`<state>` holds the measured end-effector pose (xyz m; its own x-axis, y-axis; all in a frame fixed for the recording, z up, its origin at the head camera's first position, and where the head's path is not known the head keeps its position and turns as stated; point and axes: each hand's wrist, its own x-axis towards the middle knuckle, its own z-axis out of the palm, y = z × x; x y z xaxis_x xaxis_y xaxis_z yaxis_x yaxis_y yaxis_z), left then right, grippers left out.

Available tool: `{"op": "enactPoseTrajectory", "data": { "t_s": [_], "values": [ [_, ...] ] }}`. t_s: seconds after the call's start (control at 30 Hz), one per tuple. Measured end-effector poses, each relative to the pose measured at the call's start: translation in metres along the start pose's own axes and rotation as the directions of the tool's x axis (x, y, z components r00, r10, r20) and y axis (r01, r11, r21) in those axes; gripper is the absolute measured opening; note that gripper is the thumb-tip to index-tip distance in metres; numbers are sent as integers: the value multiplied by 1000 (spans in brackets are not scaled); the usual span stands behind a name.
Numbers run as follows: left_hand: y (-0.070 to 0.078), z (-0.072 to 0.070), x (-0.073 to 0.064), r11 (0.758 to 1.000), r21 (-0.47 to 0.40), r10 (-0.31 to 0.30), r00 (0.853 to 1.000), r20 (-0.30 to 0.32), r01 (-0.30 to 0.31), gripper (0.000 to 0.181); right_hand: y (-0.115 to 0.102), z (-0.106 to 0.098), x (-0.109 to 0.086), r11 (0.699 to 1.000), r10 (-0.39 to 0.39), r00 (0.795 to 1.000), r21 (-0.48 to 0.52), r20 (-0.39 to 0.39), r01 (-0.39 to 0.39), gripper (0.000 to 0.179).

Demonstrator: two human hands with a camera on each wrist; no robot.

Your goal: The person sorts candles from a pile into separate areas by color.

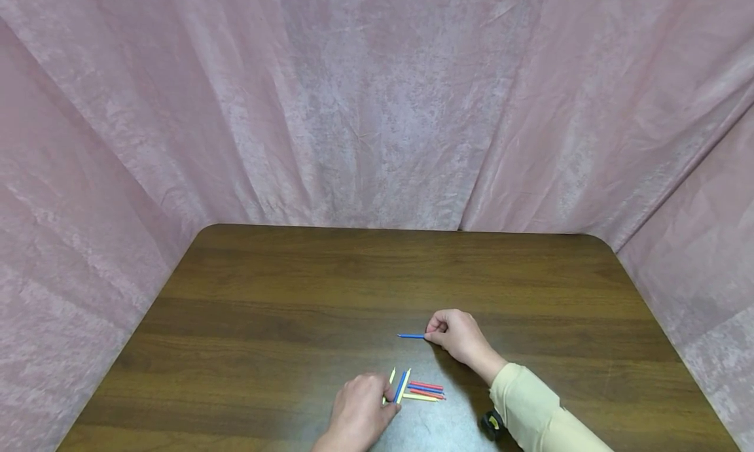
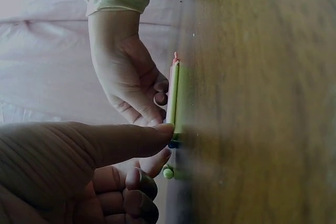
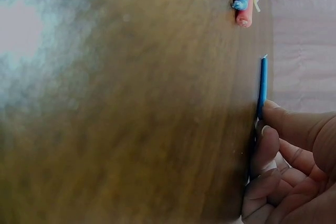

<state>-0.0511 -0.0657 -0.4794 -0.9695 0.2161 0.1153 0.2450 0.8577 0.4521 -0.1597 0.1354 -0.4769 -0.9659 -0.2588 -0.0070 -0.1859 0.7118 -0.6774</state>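
My right hand (image 1: 459, 337) pinches one end of a thin blue candle (image 1: 410, 336) between thumb and fingers, low over the table; its wick end (image 3: 264, 57) points away from the fingertips. Nearer the front, the thumb and index finger of my left hand (image 1: 359, 406) pinch the lower end of a second blue candle (image 1: 402, 383). A yellow candle (image 1: 404, 386) lies slanted along its right side. Another yellow candle (image 1: 393, 375) is partly hidden by the left fingers. To the right, red, blue and yellow candles (image 1: 427, 386) lie close together, roughly sideways.
The brown wooden table (image 1: 265, 334) has rounded far corners. Pink curtains (image 1: 365, 112) hang behind it and at both sides. A black strapped device (image 1: 491, 424) with a yellow label is at the right sleeve (image 1: 524, 399).
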Motion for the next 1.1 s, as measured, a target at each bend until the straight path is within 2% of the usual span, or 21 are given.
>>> {"op": "enactPoseTrajectory", "data": {
  "t_s": [0.53, 1.1],
  "values": [
    [3, -1, -1, 998, 67, 10, 1000, -16, -9, 19, 1, -2, 0, 1000, -13, 1000, -4, -8, 13, 18],
    [4, -2, -3, 996, 86, 5, 1000, -20, -3, 18, 1, -1, -1, 1000, -7, 1000, 1, -9, 7, 20]
  ]
}}
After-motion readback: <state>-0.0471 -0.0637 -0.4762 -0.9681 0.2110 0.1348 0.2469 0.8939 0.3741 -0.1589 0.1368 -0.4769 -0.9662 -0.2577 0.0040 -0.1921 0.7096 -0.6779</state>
